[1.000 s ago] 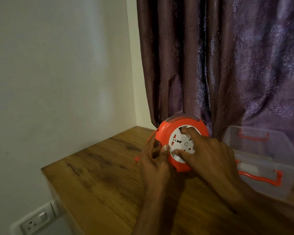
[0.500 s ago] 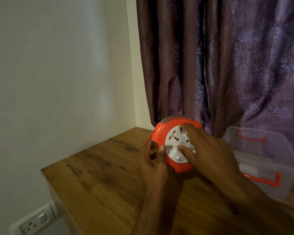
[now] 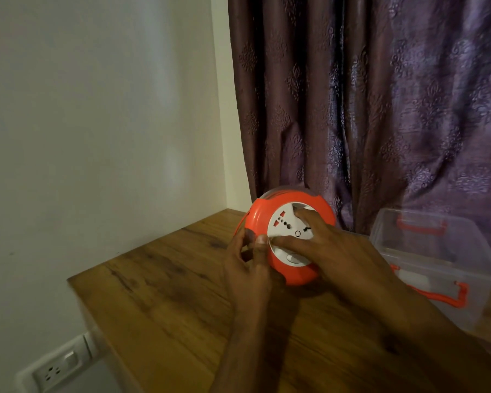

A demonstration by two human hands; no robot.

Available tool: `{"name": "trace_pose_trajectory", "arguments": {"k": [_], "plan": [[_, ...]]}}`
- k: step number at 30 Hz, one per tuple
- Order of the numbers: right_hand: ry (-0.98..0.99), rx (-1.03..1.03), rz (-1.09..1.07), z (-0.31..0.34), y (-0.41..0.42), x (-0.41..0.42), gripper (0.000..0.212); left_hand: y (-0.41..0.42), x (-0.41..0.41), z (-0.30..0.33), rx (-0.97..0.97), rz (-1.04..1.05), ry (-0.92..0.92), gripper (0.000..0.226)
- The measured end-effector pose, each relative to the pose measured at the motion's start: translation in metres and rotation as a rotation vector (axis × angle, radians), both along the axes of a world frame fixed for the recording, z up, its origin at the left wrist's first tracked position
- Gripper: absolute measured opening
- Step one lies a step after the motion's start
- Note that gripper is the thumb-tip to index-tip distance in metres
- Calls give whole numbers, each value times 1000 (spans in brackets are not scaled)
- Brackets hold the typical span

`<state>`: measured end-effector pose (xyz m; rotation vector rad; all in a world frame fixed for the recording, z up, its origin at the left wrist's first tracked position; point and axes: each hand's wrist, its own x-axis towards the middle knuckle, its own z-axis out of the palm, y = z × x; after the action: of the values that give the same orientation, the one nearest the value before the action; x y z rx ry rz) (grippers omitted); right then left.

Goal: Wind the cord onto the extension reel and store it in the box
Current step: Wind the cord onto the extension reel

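The far side of the orange extension reel [image 3: 291, 239] is hidden behind its own body, and little of the cord shows: only a thin orange line at its left edge. The reel stands tilted on the wooden table [image 3: 159, 293], its white socket face toward the person. The left hand [image 3: 248, 268] grips the reel's left rim, thumb curled onto the front. The right hand [image 3: 332, 251] lies across the white face, fingers curled into its recess, covering the reel's right side. The clear plastic box [image 3: 437, 268] with orange handles sits just beside it, on the right, partly cut off.
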<state>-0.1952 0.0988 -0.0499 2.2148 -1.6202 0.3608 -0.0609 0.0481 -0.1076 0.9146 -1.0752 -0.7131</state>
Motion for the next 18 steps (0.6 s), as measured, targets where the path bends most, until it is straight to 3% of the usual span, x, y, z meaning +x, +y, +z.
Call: {"name": "trace_pose_trajectory", "arguments": {"k": [9,18], "plan": [[-87,-104,-87,-7,-10,-6,59,-2,-3,-3,5,-25,-33,37],[-235,-190,-206,-18,-17,-2,69,2,-6,-3,-8,-52,-41,43]]}}
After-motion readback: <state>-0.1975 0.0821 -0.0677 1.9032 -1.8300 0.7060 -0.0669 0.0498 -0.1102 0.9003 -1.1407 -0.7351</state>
